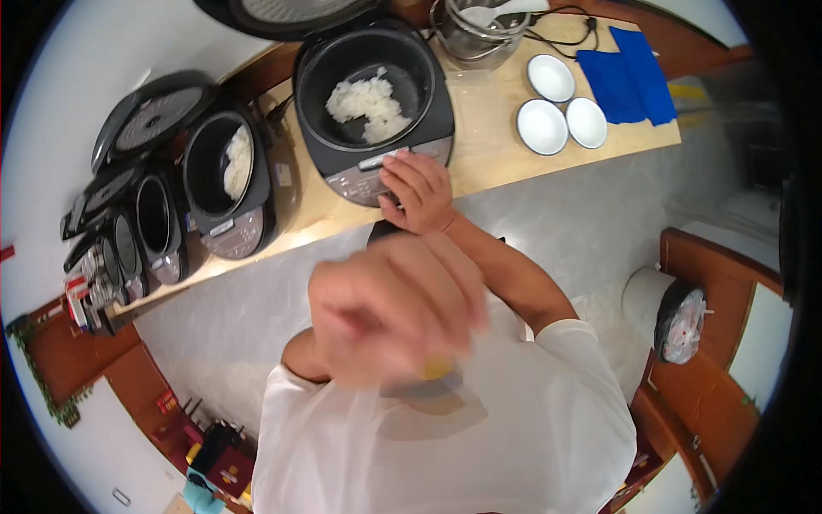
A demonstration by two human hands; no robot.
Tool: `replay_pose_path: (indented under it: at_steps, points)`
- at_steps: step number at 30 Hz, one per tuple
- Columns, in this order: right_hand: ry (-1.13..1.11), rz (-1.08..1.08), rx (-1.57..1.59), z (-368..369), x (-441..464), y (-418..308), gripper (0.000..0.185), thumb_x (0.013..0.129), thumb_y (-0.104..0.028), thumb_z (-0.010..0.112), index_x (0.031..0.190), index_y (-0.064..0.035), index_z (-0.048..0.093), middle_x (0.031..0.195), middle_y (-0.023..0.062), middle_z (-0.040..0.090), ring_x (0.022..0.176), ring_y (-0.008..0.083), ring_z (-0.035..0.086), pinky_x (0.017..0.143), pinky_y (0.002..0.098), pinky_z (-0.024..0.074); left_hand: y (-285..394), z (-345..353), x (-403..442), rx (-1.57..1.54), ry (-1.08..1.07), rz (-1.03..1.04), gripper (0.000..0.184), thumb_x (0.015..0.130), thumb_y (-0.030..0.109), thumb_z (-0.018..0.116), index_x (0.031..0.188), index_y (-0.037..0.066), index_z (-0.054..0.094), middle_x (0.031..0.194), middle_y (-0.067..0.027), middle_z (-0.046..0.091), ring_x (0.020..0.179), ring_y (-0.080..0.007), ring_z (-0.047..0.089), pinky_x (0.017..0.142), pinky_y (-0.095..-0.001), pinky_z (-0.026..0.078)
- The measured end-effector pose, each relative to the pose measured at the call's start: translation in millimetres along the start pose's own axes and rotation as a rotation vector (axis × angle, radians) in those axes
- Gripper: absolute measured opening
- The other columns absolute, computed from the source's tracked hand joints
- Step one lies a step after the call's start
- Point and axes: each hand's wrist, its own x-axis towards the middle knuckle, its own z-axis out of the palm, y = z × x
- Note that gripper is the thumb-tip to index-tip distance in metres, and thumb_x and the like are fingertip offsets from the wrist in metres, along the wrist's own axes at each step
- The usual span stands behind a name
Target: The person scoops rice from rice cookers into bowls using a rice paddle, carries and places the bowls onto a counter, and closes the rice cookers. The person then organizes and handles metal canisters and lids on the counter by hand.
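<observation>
- Rice cooker [342, 158], dark with a grey control panel, stands on the wooden table [488, 176] ahead of you, its lid [291, 10] tipped back.
- Inner pot [417, 68] is dark and round; a loose patch of white cooked rice [364, 99] lies on its floor.
- Your right hand [419, 193] rests at the cooker's front, fingers slackly bent at the latch button [383, 159], thumb apart below; it touches without closing around anything.
- Your left hand [394, 304] is held up close to the camera, fingers curled and blurred; you cannot tell whether it has hold of something.
- Handling, by judgement: the cooker is probably heavy, stiff and smooth, best held low on both sides; the rice should be soft, sticky and easily squashed.
- To the picture's right are a metal pot [481, 53] with a white spoon [479, 15], 3 white bowls [542, 127] grouped close, likely light and breakable, best taken by their rims, and blue cloths [610, 86], likely limp.
- To the left, a neighbouring cooker [235, 236] has rice against its inner wall.
</observation>
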Motion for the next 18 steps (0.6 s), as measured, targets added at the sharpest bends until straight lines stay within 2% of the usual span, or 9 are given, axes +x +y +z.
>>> replay_pose_path:
  at_steps: [3,6,8,10,12,14,15,17,18]
  points:
    - [-0.031,0.003,-0.038,-11,5,-2,0.034,0.088,-0.022,0.069,0.117,-0.0060,0.065,0.130,0.0094,0.065,0.125,0.0286,0.060,0.102,0.0437,0.0484,-15,-44,-19,0.270,0.230,-0.266,0.019,0.102,0.023,0.061,0.097,0.005,0.059,0.079,-0.0054,0.055,0.077,-0.0201,0.056,0.071,-0.0392,0.047]
    - [-0.076,0.101,0.191,-23,9,0,0.033,0.085,-0.011,0.071,0.117,-0.0053,0.064,0.130,0.0129,0.064,0.124,0.0325,0.059,0.103,0.0455,0.0475,-29,-85,-47,0.260,0.338,-0.374,0.019,0.102,0.020,0.061,0.100,0.001,0.062,0.067,-0.0019,0.051,0.063,-0.0140,0.051,0.066,-0.0343,0.045]
    - [-0.086,0.330,0.087,-42,-7,17,0.036,0.087,-0.010,0.071,0.121,-0.0027,0.060,0.132,0.0175,0.061,0.125,0.0343,0.057,0.103,0.0434,0.0464,-27,-106,-64,0.289,0.444,-0.582,0.018,0.102,0.018,0.062,0.098,0.000,0.063,0.055,0.0029,0.045,0.049,-0.0084,0.040,0.060,-0.0294,0.042]
    - [0.143,0.690,-0.274,-58,-18,34,0.045,0.088,-0.017,0.074,0.125,0.0011,0.057,0.125,0.0201,0.061,0.114,0.0321,0.059,0.095,0.0425,0.0492,-26,-119,-76,0.261,0.454,-0.647,0.019,0.102,0.018,0.062,0.098,0.000,0.064,0.053,0.0045,0.043,0.046,-0.0068,0.036,0.058,-0.0281,0.041]
    - [0.304,1.115,-0.374,-75,-53,75,0.047,0.094,-0.025,0.070,0.128,0.0037,0.053,0.130,0.0217,0.057,0.117,0.0281,0.057,0.092,0.0393,0.0497,-26,-124,-77,0.233,0.471,-0.713,0.019,0.102,0.018,0.063,0.098,0.000,0.065,0.051,0.0060,0.042,0.043,-0.0051,0.032,0.056,-0.0269,0.040]
    - [0.418,1.312,-0.547,-87,-69,104,0.045,0.098,-0.030,0.066,0.121,0.0073,0.055,0.118,0.0210,0.064,0.102,0.0253,0.063,0.084,0.0357,0.0524,-24,-129,-73,0.206,0.419,-0.766,0.020,0.101,0.019,0.064,0.097,-0.001,0.066,0.053,0.0053,0.044,0.044,-0.0047,0.034,0.057,-0.0271,0.040]
    - [0.415,1.298,-0.551,-91,-84,124,0.045,0.098,-0.030,0.066,0.121,0.0073,0.055,0.118,0.0210,0.064,0.102,0.0253,0.063,0.084,0.0357,0.0524,-22,-130,-69,0.195,0.420,-0.757,0.020,0.101,0.019,0.064,0.097,-0.001,0.066,0.053,0.0053,0.044,0.044,-0.0047,0.034,0.057,-0.0271,0.040]
    - [0.236,1.496,-0.458,-98,-109,158,0.045,0.100,-0.032,0.062,0.116,0.0102,0.057,0.100,0.0178,0.070,0.081,0.0235,0.069,0.071,0.0334,0.0561,-16,-131,-57,0.232,0.379,-0.747,0.021,0.101,0.019,0.064,0.096,-0.001,0.067,0.053,0.0051,0.044,0.044,-0.0044,0.034,0.057,-0.0266,0.041]
    - [0.230,1.481,-0.457,-99,-101,161,0.045,0.100,-0.032,0.062,0.116,0.0102,0.057,0.100,0.0178,0.070,0.081,0.0235,0.069,0.071,0.0334,0.0561,-14,-132,-52,0.224,0.385,-0.733,0.021,0.101,0.019,0.064,0.096,-0.001,0.067,0.053,0.0051,0.044,0.044,-0.0044,0.034,0.057,-0.0266,0.041]
